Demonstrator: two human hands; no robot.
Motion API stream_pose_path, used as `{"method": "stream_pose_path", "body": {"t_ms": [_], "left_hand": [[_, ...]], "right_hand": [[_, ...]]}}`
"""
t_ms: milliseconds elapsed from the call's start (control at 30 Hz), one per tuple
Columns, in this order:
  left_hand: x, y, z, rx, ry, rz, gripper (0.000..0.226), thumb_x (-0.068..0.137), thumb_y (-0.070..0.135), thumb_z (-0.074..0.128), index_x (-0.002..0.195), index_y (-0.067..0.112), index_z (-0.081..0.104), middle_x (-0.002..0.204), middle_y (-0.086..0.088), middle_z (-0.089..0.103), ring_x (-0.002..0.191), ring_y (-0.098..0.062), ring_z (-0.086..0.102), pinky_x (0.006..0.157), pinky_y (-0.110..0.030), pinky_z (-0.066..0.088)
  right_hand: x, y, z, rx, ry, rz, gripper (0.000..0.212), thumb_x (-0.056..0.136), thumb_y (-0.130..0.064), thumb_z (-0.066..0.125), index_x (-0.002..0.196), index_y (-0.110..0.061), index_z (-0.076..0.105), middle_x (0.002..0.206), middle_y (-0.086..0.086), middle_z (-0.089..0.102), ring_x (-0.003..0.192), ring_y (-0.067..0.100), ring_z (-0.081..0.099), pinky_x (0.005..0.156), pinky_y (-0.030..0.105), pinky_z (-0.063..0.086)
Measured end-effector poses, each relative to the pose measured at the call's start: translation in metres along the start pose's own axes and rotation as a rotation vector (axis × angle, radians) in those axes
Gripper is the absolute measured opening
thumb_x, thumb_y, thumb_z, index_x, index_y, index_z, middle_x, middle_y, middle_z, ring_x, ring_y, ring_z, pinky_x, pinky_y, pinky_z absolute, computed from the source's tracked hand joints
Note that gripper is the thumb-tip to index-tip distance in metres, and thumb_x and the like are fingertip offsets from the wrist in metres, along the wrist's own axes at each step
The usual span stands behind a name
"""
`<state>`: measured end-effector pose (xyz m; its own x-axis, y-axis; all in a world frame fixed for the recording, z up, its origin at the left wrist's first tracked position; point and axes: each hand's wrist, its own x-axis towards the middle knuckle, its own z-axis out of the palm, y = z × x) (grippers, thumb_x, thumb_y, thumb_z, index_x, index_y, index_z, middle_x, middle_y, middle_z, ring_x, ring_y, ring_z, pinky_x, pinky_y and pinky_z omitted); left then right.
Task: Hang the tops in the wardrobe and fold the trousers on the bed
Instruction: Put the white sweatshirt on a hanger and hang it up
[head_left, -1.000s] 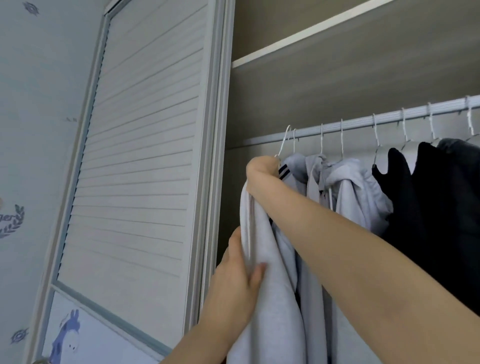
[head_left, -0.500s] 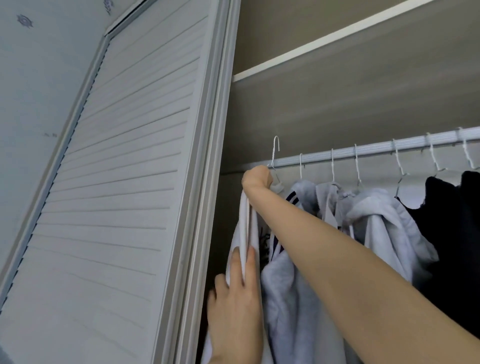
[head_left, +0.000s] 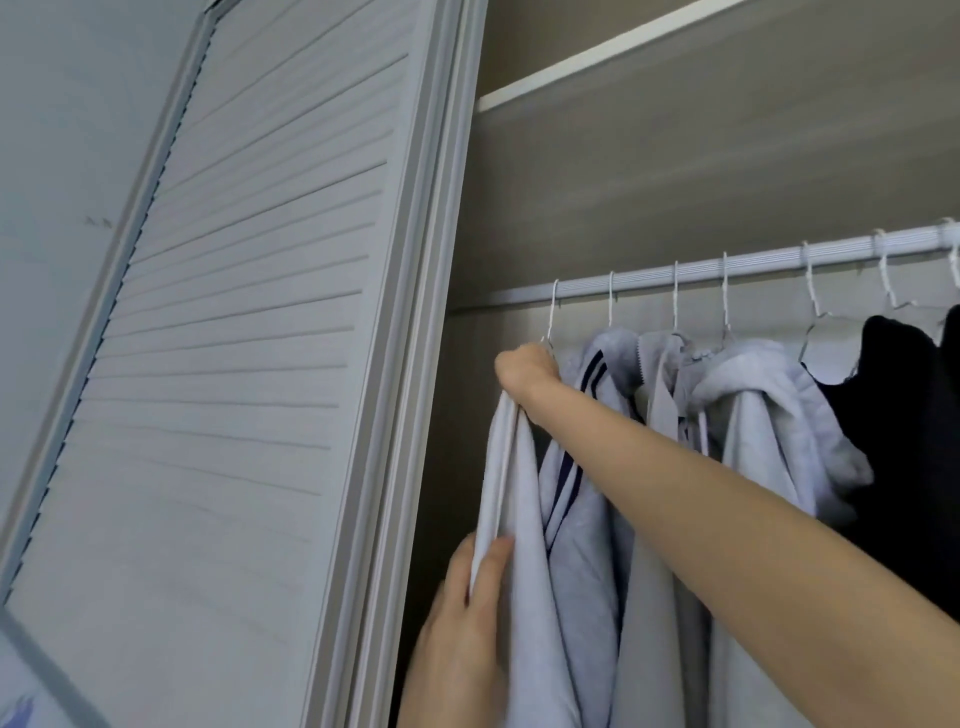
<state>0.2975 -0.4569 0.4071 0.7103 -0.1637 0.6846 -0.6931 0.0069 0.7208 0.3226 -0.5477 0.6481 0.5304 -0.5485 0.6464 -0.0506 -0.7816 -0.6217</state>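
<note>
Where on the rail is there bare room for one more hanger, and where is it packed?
Bare rail runs from the leftmost hanger hook to the wardrobe door frame. A smaller gap sits between the fourth hook and the fifth. Rightward, grey tops and black tops crowd together.

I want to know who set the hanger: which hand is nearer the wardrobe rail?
Right. The right hand grips the top at its hanger just below the rail; the left hand holds the fabric far lower.
</note>
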Motion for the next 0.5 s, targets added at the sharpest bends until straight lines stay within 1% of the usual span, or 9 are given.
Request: {"method": "stream_pose_path", "body": {"t_ms": [67,100,167,200,267,300,333,400,500], "left_hand": [[-0.011,0.009,-0.003,0.094,-0.079,-0.044,0.027,0.094,0.068,0.023,0.120,0.075,0.025,0.144,0.018,0.030,0.121,-0.007,0.041,0.094,-0.026,0.036],[-0.010,0.008,-0.003,0.135,-0.103,0.065,0.043,0.087,0.075,0.004,0.128,0.074,0.018,0.150,0.017,0.023,0.122,-0.008,0.041,0.091,-0.023,0.034],[-0.016,-0.002,-0.006,0.128,-0.040,0.089,0.086,0.064,0.080,-0.030,0.142,0.061,-0.002,0.156,0.020,0.000,0.128,-0.011,0.040,0.089,-0.021,0.035],[-0.025,-0.002,-0.008,0.139,-0.032,0.052,0.086,0.066,0.084,-0.026,0.144,0.060,0.001,0.156,0.017,0.010,0.124,-0.012,0.046,0.089,-0.024,0.038],[-0.039,0.007,-0.011,0.436,-0.048,0.178,0.048,0.089,0.078,0.013,0.135,0.064,0.020,0.132,0.017,0.048,0.106,-0.009,0.056,0.085,-0.034,0.044],[-0.043,0.010,-0.014,0.494,-0.054,0.205,0.036,0.094,0.069,0.024,0.129,0.063,0.026,0.119,0.020,0.055,0.098,-0.006,0.057,0.080,-0.033,0.045],[-0.047,0.014,-0.014,0.569,-0.074,0.234,0.031,0.096,0.063,0.025,0.126,0.059,0.030,0.114,0.020,0.056,0.092,-0.004,0.057,0.073,-0.031,0.045],[-0.055,0.016,-0.011,0.557,-0.072,0.287,0.043,0.094,0.064,0.020,0.132,0.045,0.030,0.131,0.013,0.044,0.093,-0.006,0.056,0.067,-0.028,0.049],[-0.062,0.021,-0.008,0.638,-0.048,0.241,0.078,0.085,0.076,0.038,0.145,0.029,0.020,0.140,0.006,0.020,0.106,-0.012,0.052,0.070,-0.028,0.055]], "right_hand": [[-0.013,0.007,-0.006,-0.067,-0.004,-0.089,0.047,0.098,-0.032,0.037,0.130,0.001,0.046,0.121,0.015,0.058,0.100,0.028,0.056,0.074,0.031,0.041],[-0.024,0.013,-0.009,-0.105,-0.001,-0.156,0.055,0.100,-0.042,0.031,0.131,0.000,0.044,0.120,0.015,0.059,0.099,0.027,0.056,0.074,0.031,0.039],[-0.055,0.031,-0.015,-0.213,-0.014,-0.302,0.065,0.098,-0.056,0.023,0.131,-0.004,0.041,0.114,0.012,0.060,0.096,0.025,0.057,0.074,0.033,0.039],[-0.073,0.043,-0.019,-0.338,0.006,-0.400,0.064,0.097,-0.058,0.023,0.130,-0.006,0.042,0.111,0.010,0.061,0.095,0.025,0.059,0.075,0.035,0.041],[-0.100,0.068,-0.026,-0.701,0.110,-0.586,0.060,0.097,-0.056,0.025,0.125,-0.008,0.047,0.105,0.009,0.065,0.094,0.028,0.063,0.093,0.048,0.041],[-0.111,0.083,-0.029,-0.855,0.167,-0.683,0.056,0.097,-0.051,0.027,0.120,-0.007,0.052,0.097,0.010,0.067,0.088,0.029,0.065,0.102,0.055,0.035],[-0.122,0.095,-0.032,-0.958,0.206,-0.764,0.049,0.094,-0.044,0.032,0.108,-0.006,0.059,0.084,0.010,0.066,0.076,0.030,0.065,0.105,0.059,0.032],[-0.142,0.119,-0.040,-1.057,0.254,-0.931,0.031,0.085,-0.023,0.038,0.086,-0.004,0.063,0.061,0.009,0.056,0.056,0.030,0.058,0.102,0.066,0.033],[-0.162,0.149,-0.054,-1.153,0.125,-1.054,0.028,0.076,-0.014,0.037,0.092,-0.005,0.058,0.054,0.004,0.049,0.060,0.031,0.054,0.105,0.072,0.020]]}}
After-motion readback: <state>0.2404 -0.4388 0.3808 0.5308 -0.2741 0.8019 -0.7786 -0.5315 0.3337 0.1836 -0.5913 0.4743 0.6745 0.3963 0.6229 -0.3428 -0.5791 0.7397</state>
